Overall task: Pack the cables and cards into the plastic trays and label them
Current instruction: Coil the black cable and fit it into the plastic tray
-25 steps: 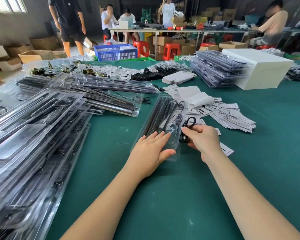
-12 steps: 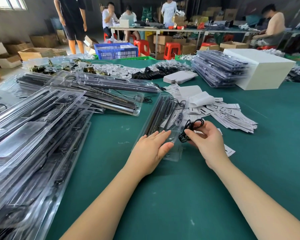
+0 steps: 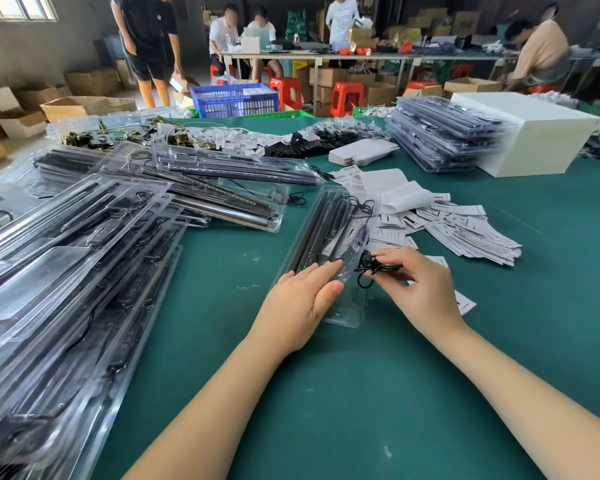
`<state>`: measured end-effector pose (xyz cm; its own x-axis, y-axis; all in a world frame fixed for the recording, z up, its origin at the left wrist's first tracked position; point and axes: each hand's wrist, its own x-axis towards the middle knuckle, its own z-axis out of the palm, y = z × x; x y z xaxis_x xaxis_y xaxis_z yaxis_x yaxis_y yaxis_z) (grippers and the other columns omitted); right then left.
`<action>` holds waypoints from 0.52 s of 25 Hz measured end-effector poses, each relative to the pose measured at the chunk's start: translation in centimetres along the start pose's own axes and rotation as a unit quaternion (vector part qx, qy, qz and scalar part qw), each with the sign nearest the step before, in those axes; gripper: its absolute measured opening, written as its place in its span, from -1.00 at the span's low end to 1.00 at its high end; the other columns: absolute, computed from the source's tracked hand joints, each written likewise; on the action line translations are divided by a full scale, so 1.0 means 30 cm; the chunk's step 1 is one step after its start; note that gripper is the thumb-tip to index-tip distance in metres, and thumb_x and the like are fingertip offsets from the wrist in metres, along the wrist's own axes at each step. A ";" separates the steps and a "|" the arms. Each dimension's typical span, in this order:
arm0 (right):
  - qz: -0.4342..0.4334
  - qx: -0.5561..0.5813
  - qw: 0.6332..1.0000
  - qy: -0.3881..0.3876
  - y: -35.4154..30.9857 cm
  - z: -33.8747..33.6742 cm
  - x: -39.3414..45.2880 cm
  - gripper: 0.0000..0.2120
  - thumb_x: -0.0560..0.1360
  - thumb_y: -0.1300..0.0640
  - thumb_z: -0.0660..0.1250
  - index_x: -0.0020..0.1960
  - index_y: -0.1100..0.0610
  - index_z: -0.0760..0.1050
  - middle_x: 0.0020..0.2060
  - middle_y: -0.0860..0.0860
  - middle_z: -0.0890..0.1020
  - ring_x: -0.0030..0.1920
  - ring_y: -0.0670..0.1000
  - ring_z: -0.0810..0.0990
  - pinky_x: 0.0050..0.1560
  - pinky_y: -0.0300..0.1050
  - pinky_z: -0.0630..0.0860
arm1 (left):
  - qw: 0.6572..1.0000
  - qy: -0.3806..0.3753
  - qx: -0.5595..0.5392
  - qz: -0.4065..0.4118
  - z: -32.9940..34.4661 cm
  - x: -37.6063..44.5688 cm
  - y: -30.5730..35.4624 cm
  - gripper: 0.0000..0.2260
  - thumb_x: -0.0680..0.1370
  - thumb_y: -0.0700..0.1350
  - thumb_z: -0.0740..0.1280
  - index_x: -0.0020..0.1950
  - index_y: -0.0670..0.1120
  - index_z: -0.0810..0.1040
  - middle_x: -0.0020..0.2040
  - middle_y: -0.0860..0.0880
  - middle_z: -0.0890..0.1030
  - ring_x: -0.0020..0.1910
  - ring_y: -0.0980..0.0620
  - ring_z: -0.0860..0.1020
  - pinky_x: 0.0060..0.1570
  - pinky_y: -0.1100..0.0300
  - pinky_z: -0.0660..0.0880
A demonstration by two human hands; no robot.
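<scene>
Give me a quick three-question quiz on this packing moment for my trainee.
1. True or false: the left hand lies flat on the clear tray.
2. What does the right hand pinch? A) a paper card B) a coiled black cable C) a red stool
3. Fill in: the white box sits on the ____ table.

Key: 1 true; 2 B; 3 green.
</scene>
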<state>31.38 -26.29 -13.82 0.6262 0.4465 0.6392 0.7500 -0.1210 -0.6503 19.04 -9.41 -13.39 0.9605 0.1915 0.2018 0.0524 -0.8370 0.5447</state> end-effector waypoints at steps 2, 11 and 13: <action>0.035 0.046 0.998 0.037 0.000 -0.001 0.009 -0.66 0.35 0.36 0.53 -0.10 -0.03 0.52 -0.07 -0.26 0.63 -0.10 -0.23 0.65 -0.03 -0.40 0.53 | 1.000 0.008 -0.013 -0.002 -0.003 -0.003 -0.001 -0.40 0.53 0.24 -0.15 0.50 0.09 0.29 0.44 0.07 0.40 0.48 0.06 0.25 0.39 0.19 0.11; -0.124 -0.149 0.973 -0.128 0.019 -0.010 0.002 -0.72 0.30 0.44 0.51 -0.02 0.23 0.67 0.03 0.07 0.69 0.06 0.02 0.65 0.11 -0.19 0.51 | 1.000 -0.009 0.019 0.005 -0.002 0.000 0.009 -0.37 0.51 0.25 -0.17 0.50 0.08 0.28 0.46 0.06 0.38 0.50 0.06 0.22 0.42 0.13 0.09; -0.145 -0.170 0.956 -0.188 -0.002 -0.012 0.025 -0.76 0.35 0.38 0.50 -0.01 0.18 0.67 0.02 0.03 0.70 0.03 0.04 0.67 0.02 -0.05 0.57 | 0.999 -0.012 0.034 0.011 -0.001 0.002 0.012 -0.36 0.50 0.26 -0.17 0.50 0.08 0.27 0.47 0.04 0.36 0.50 0.05 0.21 0.43 0.10 0.08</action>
<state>31.89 -26.28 -13.14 0.3093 0.7843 0.5377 0.9463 -0.1977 -0.2560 19.11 -9.70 -13.16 0.9681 0.1600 0.1926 0.0483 -0.8740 0.4835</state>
